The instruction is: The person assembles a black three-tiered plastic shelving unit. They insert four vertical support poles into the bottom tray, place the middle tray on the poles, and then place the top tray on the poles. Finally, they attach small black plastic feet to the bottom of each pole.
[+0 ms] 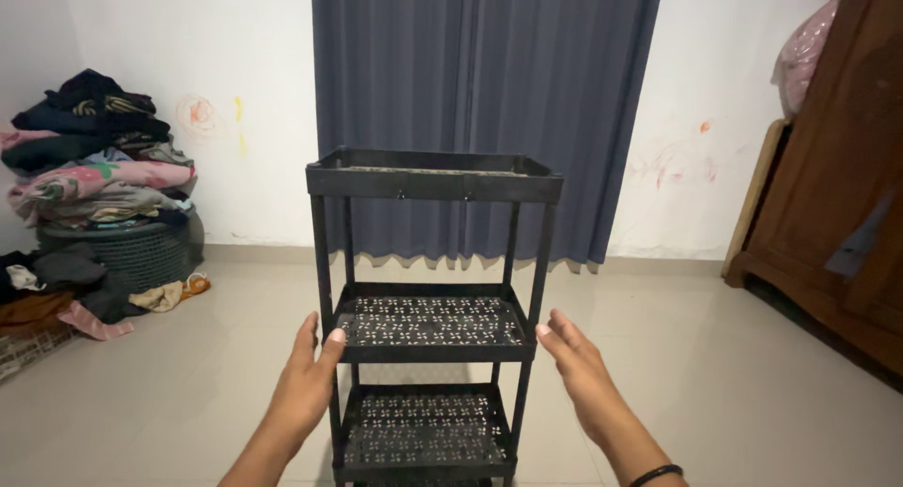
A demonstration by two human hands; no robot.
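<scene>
Black three-tier perforated rack point(431, 322) between open left hand point(306, 379) and open right hand point(576, 363); laundry pile point(94, 158), blue curtain point(484, 111) beyond.

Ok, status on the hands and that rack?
Left hand open, thumb at black three-tier rack. Right hand open beside it, apart. Nothing between.

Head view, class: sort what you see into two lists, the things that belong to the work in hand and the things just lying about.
In hand:
black three-tier rack
left hand, open at the rack's left post
right hand, open beside its right post

Lying about:
pile of clothes on a basket
blue curtain
wooden wardrobe
</scene>
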